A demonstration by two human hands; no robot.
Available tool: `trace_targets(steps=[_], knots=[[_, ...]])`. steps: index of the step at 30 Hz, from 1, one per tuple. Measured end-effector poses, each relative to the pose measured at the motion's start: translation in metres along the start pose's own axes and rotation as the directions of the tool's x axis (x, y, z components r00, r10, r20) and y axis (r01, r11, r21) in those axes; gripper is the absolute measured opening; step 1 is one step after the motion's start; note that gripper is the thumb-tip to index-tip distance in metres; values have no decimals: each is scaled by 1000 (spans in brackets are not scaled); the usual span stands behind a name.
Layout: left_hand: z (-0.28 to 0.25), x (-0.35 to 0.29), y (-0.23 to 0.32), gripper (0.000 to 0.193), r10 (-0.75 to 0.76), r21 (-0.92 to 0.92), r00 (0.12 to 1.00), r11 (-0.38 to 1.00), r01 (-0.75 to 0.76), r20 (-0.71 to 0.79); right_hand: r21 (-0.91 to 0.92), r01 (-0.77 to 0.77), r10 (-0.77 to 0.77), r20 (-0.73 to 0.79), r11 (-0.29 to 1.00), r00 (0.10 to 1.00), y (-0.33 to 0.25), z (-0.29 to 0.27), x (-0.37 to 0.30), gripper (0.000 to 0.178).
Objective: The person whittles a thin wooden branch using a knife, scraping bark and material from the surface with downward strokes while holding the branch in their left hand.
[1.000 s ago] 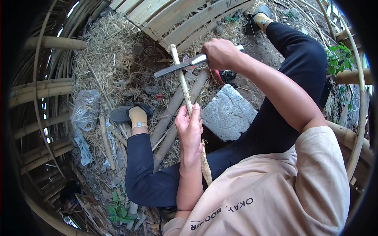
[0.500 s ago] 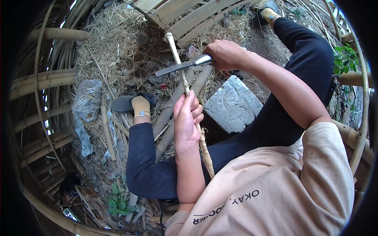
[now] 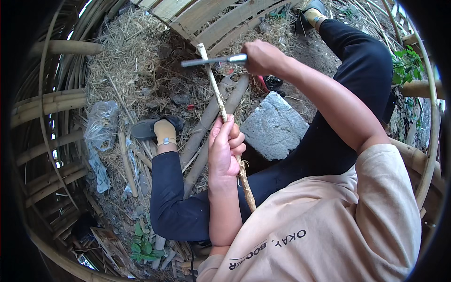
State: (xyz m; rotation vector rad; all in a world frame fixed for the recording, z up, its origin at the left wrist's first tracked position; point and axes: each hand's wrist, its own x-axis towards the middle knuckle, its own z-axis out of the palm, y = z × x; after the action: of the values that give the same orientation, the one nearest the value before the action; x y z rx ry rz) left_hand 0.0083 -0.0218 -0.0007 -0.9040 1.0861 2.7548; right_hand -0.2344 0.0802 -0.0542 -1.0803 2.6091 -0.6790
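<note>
Dark lettering [image 3: 292, 238] crosses your beige T-shirt [image 3: 319, 207]. Your left hand [image 3: 225, 146] encloses a peeled stick [image 3: 215, 90]; your right hand [image 3: 264, 57] clenches a blurred flat-bladed tool [image 3: 225, 59], handle hidden.

Head camera | worn above my left hand [image 3: 225, 148] and right hand [image 3: 264, 57] | faces down | near, fisheye-wide around both

The stick [image 3: 214, 85] is wood, frayed in places, the blurred blade [image 3: 219, 60] probably shiny metal, the block [image 3: 274, 126] rough matt stone, the bag [image 3: 101, 124] glossy plastic.
</note>
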Motion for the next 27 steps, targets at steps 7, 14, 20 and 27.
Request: trace_targets(steps=[7,14,20,27], knots=[[3,-1,1,8,15,6,1000,1000,-15,2,107,121,-113,-78,987,990,5,-11,-1,18],[-6,-9,18,12,13,-117,1000,993,-10,28,156,204,-208,15,966,978,-36,-17,-21,17],[2,-11,13,20,96,28,995,995,-94,-40,-24,171,-170,18,985,985,-51,-22,-42,11],[22,-18,0,25,276,366,943,910,-195,-184,9,43,-42,-79,999,996,-34,-10,-19,11]])
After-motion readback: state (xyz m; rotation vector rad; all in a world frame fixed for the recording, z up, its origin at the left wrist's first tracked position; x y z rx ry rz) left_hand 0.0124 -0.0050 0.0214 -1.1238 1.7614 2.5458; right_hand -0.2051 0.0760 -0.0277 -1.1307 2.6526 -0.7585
